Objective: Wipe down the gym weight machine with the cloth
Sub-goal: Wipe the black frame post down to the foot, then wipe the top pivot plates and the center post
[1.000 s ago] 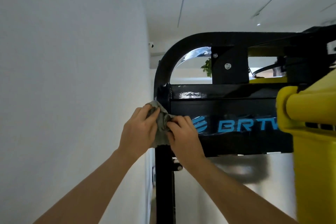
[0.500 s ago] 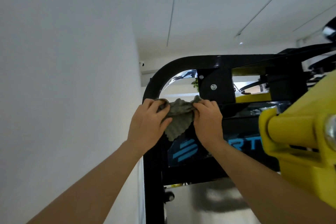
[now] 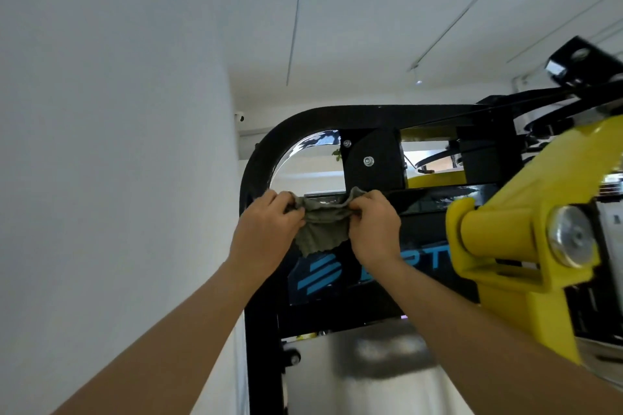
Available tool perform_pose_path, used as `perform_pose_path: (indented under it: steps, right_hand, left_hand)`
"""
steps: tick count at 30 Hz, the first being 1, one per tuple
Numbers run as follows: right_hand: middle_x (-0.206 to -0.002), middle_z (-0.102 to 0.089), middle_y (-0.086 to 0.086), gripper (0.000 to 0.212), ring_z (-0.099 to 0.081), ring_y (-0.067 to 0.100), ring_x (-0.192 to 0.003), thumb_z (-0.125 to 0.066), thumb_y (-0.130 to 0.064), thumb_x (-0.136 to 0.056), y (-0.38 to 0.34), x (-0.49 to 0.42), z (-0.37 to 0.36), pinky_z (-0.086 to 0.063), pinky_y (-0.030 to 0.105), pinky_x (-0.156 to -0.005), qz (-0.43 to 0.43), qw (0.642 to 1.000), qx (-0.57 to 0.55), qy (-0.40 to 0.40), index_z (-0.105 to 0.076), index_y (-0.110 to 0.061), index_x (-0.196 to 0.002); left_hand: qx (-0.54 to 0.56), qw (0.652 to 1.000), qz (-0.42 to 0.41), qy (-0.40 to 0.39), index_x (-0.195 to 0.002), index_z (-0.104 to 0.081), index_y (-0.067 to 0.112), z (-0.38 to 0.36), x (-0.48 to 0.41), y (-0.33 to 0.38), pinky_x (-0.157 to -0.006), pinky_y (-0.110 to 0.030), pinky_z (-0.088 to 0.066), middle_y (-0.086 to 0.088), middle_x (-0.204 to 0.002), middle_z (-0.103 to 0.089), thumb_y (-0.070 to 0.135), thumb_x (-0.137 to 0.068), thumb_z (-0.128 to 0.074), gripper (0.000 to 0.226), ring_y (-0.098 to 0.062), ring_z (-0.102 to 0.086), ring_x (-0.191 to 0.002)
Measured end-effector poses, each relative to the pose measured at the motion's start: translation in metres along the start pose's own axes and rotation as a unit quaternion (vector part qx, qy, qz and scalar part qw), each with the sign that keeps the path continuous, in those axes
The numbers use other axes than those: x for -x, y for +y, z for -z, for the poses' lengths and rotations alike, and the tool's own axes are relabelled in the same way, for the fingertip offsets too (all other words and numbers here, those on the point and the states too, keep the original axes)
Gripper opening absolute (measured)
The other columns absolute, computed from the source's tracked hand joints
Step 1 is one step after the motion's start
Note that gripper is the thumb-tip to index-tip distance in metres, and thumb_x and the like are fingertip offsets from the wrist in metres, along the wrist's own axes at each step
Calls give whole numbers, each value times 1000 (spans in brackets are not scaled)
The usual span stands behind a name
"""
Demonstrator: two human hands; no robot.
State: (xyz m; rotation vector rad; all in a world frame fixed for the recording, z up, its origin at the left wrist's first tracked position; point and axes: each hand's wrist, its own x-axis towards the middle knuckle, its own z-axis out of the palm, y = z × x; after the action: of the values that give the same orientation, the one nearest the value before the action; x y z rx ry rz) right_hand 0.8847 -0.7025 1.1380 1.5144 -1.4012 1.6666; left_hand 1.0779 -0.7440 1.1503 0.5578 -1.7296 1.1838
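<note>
A grey-green cloth (image 3: 322,229) is stretched between my two hands in front of the black weight machine frame (image 3: 259,158). My left hand (image 3: 266,234) pinches its left edge and my right hand (image 3: 372,229) pinches its right edge. The cloth hangs over the top edge of the machine's black cross panel (image 3: 337,290), which carries a blue logo. The frame's curved upper corner arches above the hands.
A yellow machine arm (image 3: 526,246) with a metal pivot cap juts in close on the right. A white wall (image 3: 118,178) runs along the left, tight against the frame. A shiny metal shroud (image 3: 371,377) sits below the cross panel. Ceiling light tracks run overhead.
Both hands rose from the logo panel's left end to its top edge and moved apart, spreading the bunched cloth out. My view tilted upward.
</note>
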Motion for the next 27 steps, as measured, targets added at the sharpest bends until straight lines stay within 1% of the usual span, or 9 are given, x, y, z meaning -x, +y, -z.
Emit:
perform_pose_path:
  steps: [4,6,8,9,11,16,23,25,27]
  right_hand:
    - [-105,-71,6,21,-64,24,-99,-61,-5,-92,-23,22,13,-51,35,-94,13,993,-6,-117,-77,-12,-103]
    - [-101,-73,0,19,-65,15,-94,-64,-9,-91,-34,45,26,-53,30,-92,-9,994,-42,-99,-77,-17,-101]
    - [-92,-72,-7,18,-62,5,-84,-66,-8,-88,-41,78,45,-51,13,-81,-16,994,-80,-75,-77,-20,-95]
    - [-90,-70,-10,17,-60,3,-82,-67,-8,-88,-43,96,57,-45,5,-77,-17,993,-90,-72,-76,-20,-95]
    - [-92,-64,-14,15,-57,1,-84,-69,-8,-88,-40,134,86,-41,1,-77,-14,994,-89,-68,-75,-20,-95]
    - [-94,-64,-8,14,-57,4,-82,-73,-7,-86,-11,228,163,-52,13,-74,41,996,-56,-55,-72,-17,-96]
    - [-98,-65,11,14,-64,22,-87,-61,-9,-89,62,269,228,-58,25,-73,45,995,-3,92,-72,-1,-92]
    - [-101,-65,9,9,-65,22,-89,-67,0,-86,85,266,233,-60,30,-73,10,998,-14,65,-71,-2,-94]
    - [-106,-67,1,20,-65,16,-94,-74,1,-85,101,263,235,-54,17,-84,-27,998,-58,-19,-71,-6,-103]
  left_hand:
    - [65,986,155,7,-86,-78,12,16,34,7,-61,-30,-51,-2,-88,-69,17,-87,-76,6,-21,-59,-76]
    - [127,959,253,-14,-88,-79,16,26,47,26,-65,-27,-48,2,-86,-69,21,-85,-76,6,-17,-61,-75]
    - [199,928,315,-14,-91,-81,20,35,63,51,-69,-27,-51,6,-86,-71,22,-84,-76,8,-13,-64,-75]
    - [239,913,330,-10,-93,-81,21,42,72,65,-72,-25,-54,8,-88,-72,20,-85,-76,10,-11,-66,-76]
    - [329,881,339,-19,-98,-81,20,55,89,93,-76,-17,-55,8,-92,-74,16,-86,-75,13,-7,-69,-80]
    - [483,810,322,-79,-107,-79,15,93,118,166,-84,-17,-56,7,-103,-76,10,-87,-76,21,-11,-71,-94]
    - [550,758,339,-89,-106,-78,18,117,112,275,-78,-20,-59,10,-97,-76,17,-85,-76,20,-9,-74,-85]
    - [532,747,388,-93,-105,-79,14,115,109,304,-75,-16,-58,10,-94,-77,12,-86,-78,20,-6,-73,-83]
    - [518,723,449,-89,-108,-77,14,117,106,325,-77,-16,-58,10,-97,-76,9,-87,-76,21,-6,-73,-86]
